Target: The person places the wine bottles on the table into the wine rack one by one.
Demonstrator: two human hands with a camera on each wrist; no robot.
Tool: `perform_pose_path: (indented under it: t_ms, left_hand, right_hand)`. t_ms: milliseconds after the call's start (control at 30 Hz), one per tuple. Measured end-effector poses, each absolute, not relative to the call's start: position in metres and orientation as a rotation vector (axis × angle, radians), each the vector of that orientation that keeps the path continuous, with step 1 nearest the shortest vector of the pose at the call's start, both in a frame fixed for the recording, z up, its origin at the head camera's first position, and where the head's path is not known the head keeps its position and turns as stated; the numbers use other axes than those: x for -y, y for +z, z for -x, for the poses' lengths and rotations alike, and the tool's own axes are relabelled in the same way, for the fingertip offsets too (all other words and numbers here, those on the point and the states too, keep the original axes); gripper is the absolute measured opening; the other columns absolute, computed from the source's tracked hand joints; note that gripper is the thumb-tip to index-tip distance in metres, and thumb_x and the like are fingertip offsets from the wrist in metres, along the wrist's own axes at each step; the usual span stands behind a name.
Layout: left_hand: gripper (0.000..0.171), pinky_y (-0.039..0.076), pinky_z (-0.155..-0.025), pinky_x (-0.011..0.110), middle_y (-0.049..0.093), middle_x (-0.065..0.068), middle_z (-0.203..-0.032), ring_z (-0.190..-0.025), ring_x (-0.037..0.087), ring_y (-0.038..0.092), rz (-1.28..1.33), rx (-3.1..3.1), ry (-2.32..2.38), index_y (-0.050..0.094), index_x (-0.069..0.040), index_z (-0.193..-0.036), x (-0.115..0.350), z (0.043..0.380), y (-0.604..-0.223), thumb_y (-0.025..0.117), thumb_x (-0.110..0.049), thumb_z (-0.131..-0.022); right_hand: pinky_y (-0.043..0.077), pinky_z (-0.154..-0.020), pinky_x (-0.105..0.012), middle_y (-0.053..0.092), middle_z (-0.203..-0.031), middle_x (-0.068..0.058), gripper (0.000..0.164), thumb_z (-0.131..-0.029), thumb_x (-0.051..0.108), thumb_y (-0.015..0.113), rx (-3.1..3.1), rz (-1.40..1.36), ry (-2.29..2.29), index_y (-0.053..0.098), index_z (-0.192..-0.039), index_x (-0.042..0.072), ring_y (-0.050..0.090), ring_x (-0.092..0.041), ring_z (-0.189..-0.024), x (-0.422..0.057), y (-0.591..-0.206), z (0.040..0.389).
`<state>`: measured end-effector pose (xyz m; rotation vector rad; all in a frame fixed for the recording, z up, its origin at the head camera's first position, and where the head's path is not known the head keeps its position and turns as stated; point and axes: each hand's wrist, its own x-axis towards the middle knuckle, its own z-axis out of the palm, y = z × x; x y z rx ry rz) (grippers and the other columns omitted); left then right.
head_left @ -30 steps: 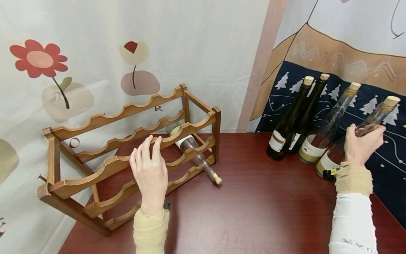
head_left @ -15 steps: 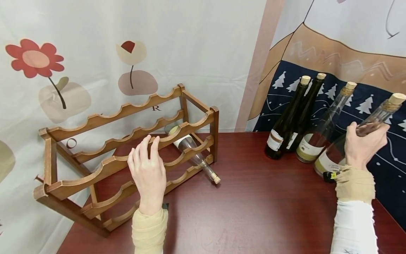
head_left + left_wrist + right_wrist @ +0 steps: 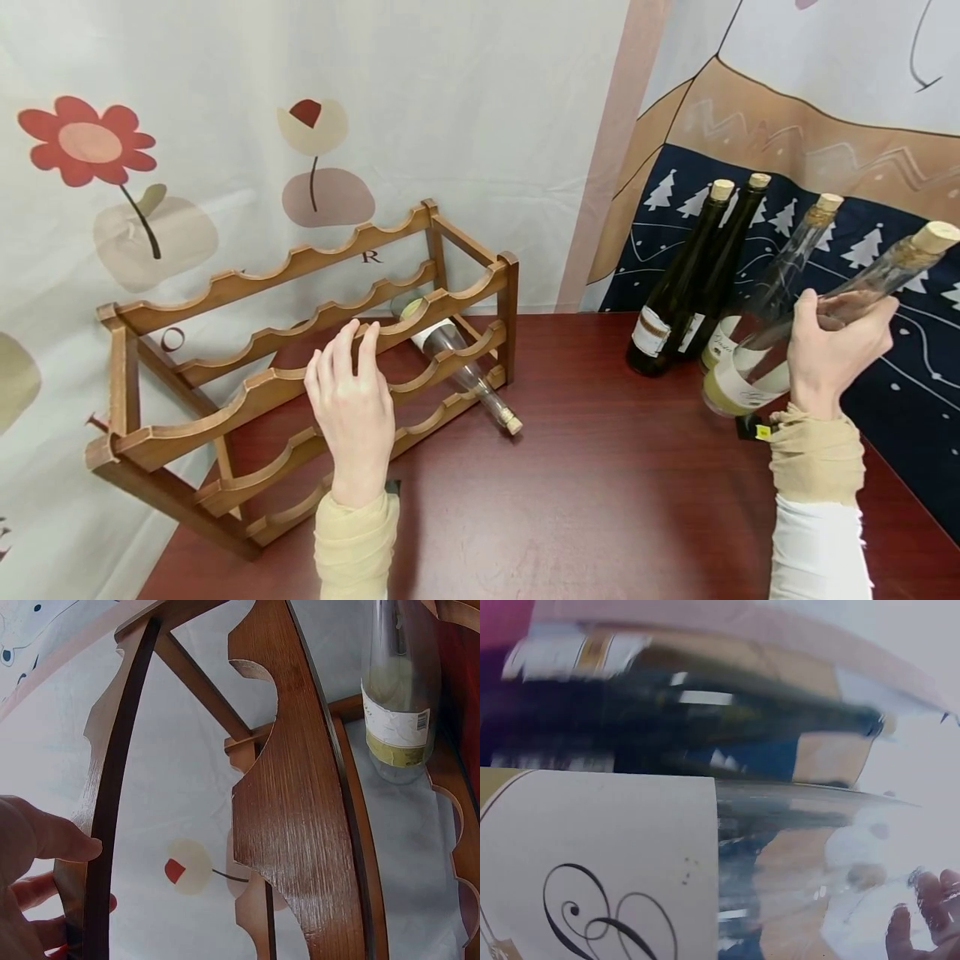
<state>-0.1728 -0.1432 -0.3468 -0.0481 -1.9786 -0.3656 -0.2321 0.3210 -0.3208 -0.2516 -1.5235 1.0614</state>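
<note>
My left hand (image 3: 350,417) holds the front top rail of a wooden wine rack (image 3: 258,392); in the left wrist view the thumb (image 3: 52,836) lies on one side of the rail, with fingertips showing on the other. A corked clear wine bottle (image 3: 456,350) lies in the rack's lower right, neck toward me. At the right, my right hand (image 3: 843,354) grips another corked clear wine bottle (image 3: 746,382) by its upper part. This bottle leans, its cork to the upper right. Its white label (image 3: 600,862) fills much of the right wrist view.
Two dark green corked bottles (image 3: 663,308) and another clear corked bottle (image 3: 813,233) stand behind the held one, near the dark printed cloth (image 3: 918,367). The reddish-brown table (image 3: 570,467) runs between rack and bottles. A pale flowered cloth (image 3: 480,100) hangs behind.
My right hand has drawn the clear bottle left and toward me, so its base now overlaps the other clear bottle. The left hand stays on the rack rail.
</note>
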Motion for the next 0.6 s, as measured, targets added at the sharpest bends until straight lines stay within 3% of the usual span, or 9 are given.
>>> perform_pose_path:
  t_ms: [133,333,600]
  left_hand:
    - [0.045,0.037,-0.101,0.053,0.057,0.014,-0.127,-0.109,0.037,0.053,0.05,1.975,-0.362,0.061,-0.009,-0.121,0.143,0.173,-0.348,0.053,0.013,-0.082]
    - [0.045,0.036,-0.101,0.052,0.057,0.014,-0.128,-0.109,0.037,0.053,0.049,1.981,-0.354,0.061,-0.009,-0.121,0.143,0.174,-0.348,0.054,0.013,-0.082]
    - [0.045,0.037,-0.101,0.052,0.057,0.014,-0.127,-0.108,0.037,0.053,0.047,1.971,-0.348,0.061,-0.009,-0.121,0.143,0.173,-0.348,0.053,0.013,-0.082]
  right_hand:
    - [0.045,-0.06,-0.005,0.057,-0.07,0.023,0.018,-0.079,0.018,0.066,1.49,0.225,1.135,0.056,-0.093,0.023,0.054,0.009,-0.06,-0.304,-0.322,0.226]
    - [0.045,-0.061,-0.008,0.057,-0.071,0.023,0.019,-0.079,0.016,0.066,1.467,0.237,1.164,0.055,-0.09,0.026,0.053,0.008,-0.061,-0.279,-0.325,0.22]
    - [0.049,-0.065,-0.01,0.061,-0.072,0.015,0.021,-0.079,0.009,0.065,1.376,0.202,1.307,0.06,-0.099,0.008,0.058,0.001,-0.067,-0.238,-0.319,0.207]
